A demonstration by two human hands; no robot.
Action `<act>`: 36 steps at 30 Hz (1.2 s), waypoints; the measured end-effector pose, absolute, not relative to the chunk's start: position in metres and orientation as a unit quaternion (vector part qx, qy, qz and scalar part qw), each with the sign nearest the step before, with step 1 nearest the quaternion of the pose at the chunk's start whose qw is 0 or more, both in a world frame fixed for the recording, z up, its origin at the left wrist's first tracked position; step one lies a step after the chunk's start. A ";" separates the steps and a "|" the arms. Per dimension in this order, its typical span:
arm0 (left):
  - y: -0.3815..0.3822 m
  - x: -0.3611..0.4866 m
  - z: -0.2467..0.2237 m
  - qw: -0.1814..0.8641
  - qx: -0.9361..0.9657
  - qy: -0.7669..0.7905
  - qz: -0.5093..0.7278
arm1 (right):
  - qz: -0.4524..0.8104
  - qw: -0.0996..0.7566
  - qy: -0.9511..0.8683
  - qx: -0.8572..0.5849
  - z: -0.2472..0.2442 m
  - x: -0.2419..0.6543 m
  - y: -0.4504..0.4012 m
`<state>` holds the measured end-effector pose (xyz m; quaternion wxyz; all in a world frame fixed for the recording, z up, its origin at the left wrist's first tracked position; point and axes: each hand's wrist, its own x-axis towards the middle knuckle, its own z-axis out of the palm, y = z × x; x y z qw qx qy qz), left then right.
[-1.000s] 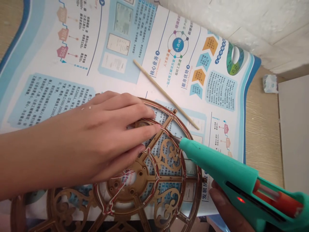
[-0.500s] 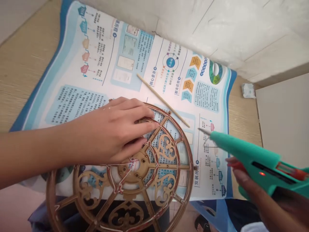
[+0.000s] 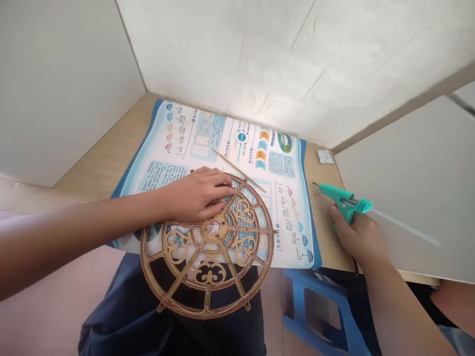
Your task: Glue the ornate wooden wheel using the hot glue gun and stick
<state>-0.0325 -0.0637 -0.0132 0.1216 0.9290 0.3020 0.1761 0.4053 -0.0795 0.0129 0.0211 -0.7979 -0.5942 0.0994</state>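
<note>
The left hand [image 3: 208, 194] lies palm down on a big round gold frame [image 3: 223, 229]. Its fingers are a bit bent and a little apart, pressing on top and not wrapped around anything. The frame sits under this hand on a printed paper sheet [image 3: 291, 257], and its near side sticks out past the sheet, over dark pants [image 3: 122, 316].

The right hand [image 3: 359, 238] is curled tight around a green glue gun [image 3: 330, 191]. The gun's tip points toward the left hand's side, well apart from the frame. A thin stick [image 3: 239, 169] lies just beyond the left hand's fingers. A small white packet [image 3: 325, 156] lies past the right hand.
</note>
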 end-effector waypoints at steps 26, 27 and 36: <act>-0.017 -0.009 0.020 0.204 0.899 0.353 0.163 | 0.223 -0.005 -0.777 -0.589 0.044 0.227 0.000; -0.013 -0.010 0.020 0.223 0.897 0.346 0.162 | 0.229 -0.010 -0.782 -0.579 0.043 0.226 0.003; -0.020 -0.006 0.009 0.178 0.911 0.306 0.211 | 0.240 -0.015 -0.775 -0.584 0.034 0.239 0.010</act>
